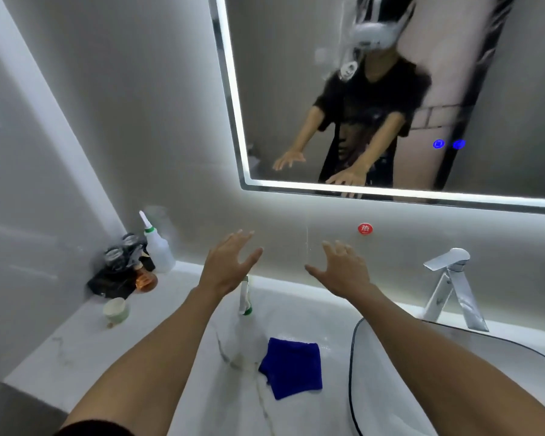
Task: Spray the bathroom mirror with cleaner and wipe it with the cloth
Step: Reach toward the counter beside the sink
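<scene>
Plainly, fingers spread on both hands, nothing held: left hand [230,262] and right hand [343,272] hover palm-down above the counter [76,341], below the mirror [296,89]. Cleaner bottle [244,328] stands on the counter just under the left hand, untouched. Blue cloth [291,366] lies flat just right of the bottle, nearer the person. Mirror shows smears up top; judged: spraying and wiping both not yet begun, or only partly.
</scene>
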